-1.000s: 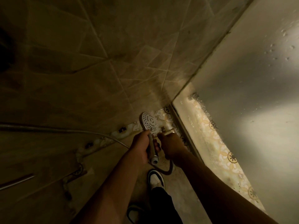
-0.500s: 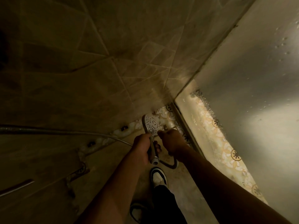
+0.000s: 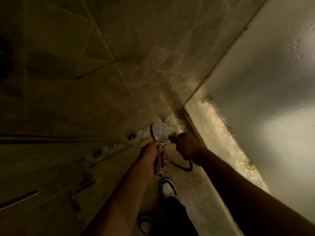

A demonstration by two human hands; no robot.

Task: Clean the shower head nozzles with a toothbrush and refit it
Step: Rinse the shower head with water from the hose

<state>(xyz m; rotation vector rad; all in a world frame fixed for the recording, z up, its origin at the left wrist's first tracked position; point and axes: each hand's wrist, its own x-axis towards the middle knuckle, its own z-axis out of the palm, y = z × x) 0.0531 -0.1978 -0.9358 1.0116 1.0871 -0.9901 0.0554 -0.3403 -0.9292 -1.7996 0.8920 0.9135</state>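
Note:
My left hand (image 3: pixel 150 157) grips the grey handle of the shower head (image 3: pixel 160 132), whose white round nozzle face points up at me. The handle's lower end sticks out below my fist with no hose on it. My right hand (image 3: pixel 186 144) is curled beside the right edge of the face and pinches the toothbrush (image 3: pixel 171 137). Only the brush's dark tip shows, right at the nozzles. The metal hose (image 3: pixel 68 139) runs in from the left, passes behind my left hand and loops under my right wrist.
Tiled walls close in ahead and on the left. On the right stands a wet glass screen (image 3: pixel 264 99) on a raised kerb with patterned tiles. My shoes (image 3: pixel 167 186) stand on the shower floor below my hands. A metal bar (image 3: pixel 18 200) is at the lower left.
My right hand has edged up and closer to the nozzle face. The shower head has shifted slightly down and right in view, and my left grip is unchanged.

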